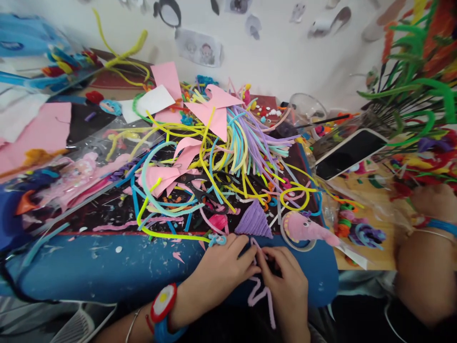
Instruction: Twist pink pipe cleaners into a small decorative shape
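Observation:
Near the bottom centre, my left hand and my right hand meet over the blue front edge. Both pinch a bent lilac pipe cleaner, whose zigzag tail hangs down between them. Its upper end forms a narrow point between my fingertips. A purple fuzzy triangle lies just beyond my fingers. Beside my left hand are a light blue curled piece and the end of a yellow-green pipe cleaner. To the right sits a pink fuzzy figure on a roll of tape.
Loose pipe cleaners, pink paper and black scissors cover the dark mat. A phone leans at the right, before green stems. Another person's arm rests at the far right.

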A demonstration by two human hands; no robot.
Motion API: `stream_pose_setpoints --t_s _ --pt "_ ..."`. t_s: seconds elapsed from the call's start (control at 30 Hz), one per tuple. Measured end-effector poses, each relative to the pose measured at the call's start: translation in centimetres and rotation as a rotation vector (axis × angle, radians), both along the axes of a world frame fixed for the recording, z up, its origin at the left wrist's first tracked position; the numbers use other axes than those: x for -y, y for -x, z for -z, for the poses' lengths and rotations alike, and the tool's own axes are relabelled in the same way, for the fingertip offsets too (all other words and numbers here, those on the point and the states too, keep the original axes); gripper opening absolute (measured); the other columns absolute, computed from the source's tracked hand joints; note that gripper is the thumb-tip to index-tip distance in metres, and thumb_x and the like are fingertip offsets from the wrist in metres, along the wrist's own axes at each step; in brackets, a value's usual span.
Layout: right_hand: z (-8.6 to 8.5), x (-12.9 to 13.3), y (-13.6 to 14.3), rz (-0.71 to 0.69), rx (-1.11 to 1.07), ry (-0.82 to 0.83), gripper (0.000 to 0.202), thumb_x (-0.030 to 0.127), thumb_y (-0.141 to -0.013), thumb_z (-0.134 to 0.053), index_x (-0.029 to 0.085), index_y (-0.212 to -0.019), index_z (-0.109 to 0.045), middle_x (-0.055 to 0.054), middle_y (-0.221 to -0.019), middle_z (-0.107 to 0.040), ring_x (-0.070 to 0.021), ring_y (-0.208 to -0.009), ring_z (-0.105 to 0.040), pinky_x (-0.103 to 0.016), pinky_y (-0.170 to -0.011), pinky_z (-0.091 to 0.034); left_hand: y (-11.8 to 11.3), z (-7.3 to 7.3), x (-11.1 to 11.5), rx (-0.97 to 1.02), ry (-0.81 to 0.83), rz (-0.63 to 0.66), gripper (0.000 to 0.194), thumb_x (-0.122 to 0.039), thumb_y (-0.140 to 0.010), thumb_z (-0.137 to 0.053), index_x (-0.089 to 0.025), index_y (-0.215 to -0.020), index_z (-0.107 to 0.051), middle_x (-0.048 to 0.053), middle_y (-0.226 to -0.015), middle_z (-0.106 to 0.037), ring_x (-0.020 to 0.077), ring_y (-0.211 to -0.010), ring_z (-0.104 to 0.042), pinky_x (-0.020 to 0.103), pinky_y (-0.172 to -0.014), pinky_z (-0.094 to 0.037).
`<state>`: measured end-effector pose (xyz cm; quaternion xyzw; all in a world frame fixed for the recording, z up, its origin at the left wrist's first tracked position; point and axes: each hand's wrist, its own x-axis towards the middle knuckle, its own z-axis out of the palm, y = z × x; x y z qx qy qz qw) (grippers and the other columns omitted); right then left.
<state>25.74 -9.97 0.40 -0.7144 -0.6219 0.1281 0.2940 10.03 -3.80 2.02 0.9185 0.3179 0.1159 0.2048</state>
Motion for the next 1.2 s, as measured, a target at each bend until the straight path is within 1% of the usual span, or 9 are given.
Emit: stream_pose_setpoints --t_s 0.13,0.27,0.37,0.53,0.67,0.83,0.93,1.07,1.2 --pt "-0.4 0.8 -1.5 -0.142 0.020 0.029 0.029 0.019 -0.086 -0.052 0.022 -0.114 -0.059 -0.007 -0.094 -0.059 -0.0184 -0.084 -0.058 -0.031 -0.073 -0.049 -0.2 0.3 0.0 -0.006 -0.022 -0.018 0.024 -0.027 -0.093 -0.040 -0.016 -0.106 -0.057 0.008 -0.102 -0.056 0.0216 -0.090 -0.054 0.029 -0.060 -0.050" --pt "-1.0 2.2 -2.4 -0.414 0.105 0.059 0.036 0.012 -0.081 -0.051 0.026 -0.113 -0.061 -0.010 -0.111 -0.054 -0.0228 -0.100 -0.055 -0.037 -0.079 -0.051 -0.1 0.4 -0.1 -0.017 -0.004 0.006 0.022 -0.021 -0.091 -0.044 -0.017 -0.110 -0.056 0.007 -0.104 -0.056 0.0206 -0.091 -0.053 0.027 -0.059 -0.049" --pt "-0.6 2.9 -1.9 -0.475 0.187 0.034 0.038 0.016 -0.079 -0.059 0.025 -0.116 -0.059 -0.011 -0.114 -0.054 -0.0257 -0.103 -0.053 -0.041 -0.082 -0.049 -0.1 0.5 -0.3 0.000 0.004 -0.012 0.021 -0.022 -0.091 -0.045 -0.018 -0.106 -0.058 0.007 -0.103 -0.056 0.0199 -0.090 -0.053 0.027 -0.058 -0.047" --pt "1.0 3.0 -0.5 -0.483 0.264 -0.108 0.040 0.030 -0.076 -0.068 0.020 -0.114 -0.059 -0.012 -0.106 -0.058 -0.0243 -0.094 -0.055 -0.038 -0.077 -0.049 -0.1 0.6 -0.9 0.070 0.054 -0.021 0.020 -0.023 -0.091 -0.046 -0.019 -0.091 -0.065 0.004 -0.103 -0.057 0.0174 -0.089 -0.054 0.028 -0.068 -0.046" --pt "2.0 2.9 0.2 -0.436 0.276 -0.192 0.041 0.044 -0.075 -0.067 0.020 -0.108 -0.061 -0.011 -0.101 -0.058 -0.0252 -0.092 -0.055 -0.040 -0.076 -0.047 0.5 0.2 -1.4 0.056 0.073 0.066 0.017 -0.021 -0.089 -0.049 -0.019 -0.097 -0.064 0.004 -0.104 -0.057 0.0171 -0.090 -0.054 0.029 -0.072 -0.047" --pt "2.7 2.7 0.9 -0.293 0.185 -0.226 0.030 0.026 -0.078 -0.066 0.018 -0.107 -0.061 -0.009 -0.090 -0.061 -0.0218 -0.082 -0.057 -0.035 -0.070 -0.047 2.0 -0.5 -1.8 0.018 0.028 0.223 0.037 -0.012 -0.086 -0.049 -0.018 -0.122 -0.051 0.007 -0.130 -0.050 0.0205 -0.111 -0.048 0.032 -0.085 -0.046" --pt "2.7 2.4 1.3 -0.305 0.160 -0.243 0.023 0.019 -0.078 -0.065 0.018 -0.101 -0.061 -0.007 -0.084 -0.063 -0.0200 -0.076 -0.056 -0.033 -0.067 -0.046 2.6 -0.6 -1.9 0.007 0.023 0.276 0.043 -0.006 -0.084 -0.046 -0.018 -0.125 -0.049 0.005 -0.135 -0.048 0.0211 -0.113 -0.046 0.032 -0.088 -0.045" --pt "2.2 2.1 1.7 -0.314 0.075 -0.248 0.019 0.009 -0.081 -0.061 0.019 -0.097 -0.058 -0.004 -0.080 -0.064 -0.0171 -0.072 -0.055 -0.032 -0.066 -0.046 2.8 -0.6 -2.0 -0.011 0.050 0.276 0.048 -0.004 -0.082 -0.044 -0.018 -0.128 -0.047 0.002 -0.136 -0.048 0.0211 -0.113 -0.045 0.032 -0.090 -0.044" --pt "1.6 2.1 1.9 -0.120 -0.039 -0.202 0.011 0.010 -0.083 -0.056 0.020 -0.088 -0.055 -0.003 -0.076 -0.061 -0.0170 -0.070 -0.055 -0.032 -0.066 -0.044 2.8 -0.9 -2.0 -0.018 0.057 0.293 0.045 -0.011 -0.085 -0.043 -0.017 -0.130 -0.045 0.004 -0.136 -0.048 0.0221 -0.113 -0.045 0.034 -0.091 -0.043"
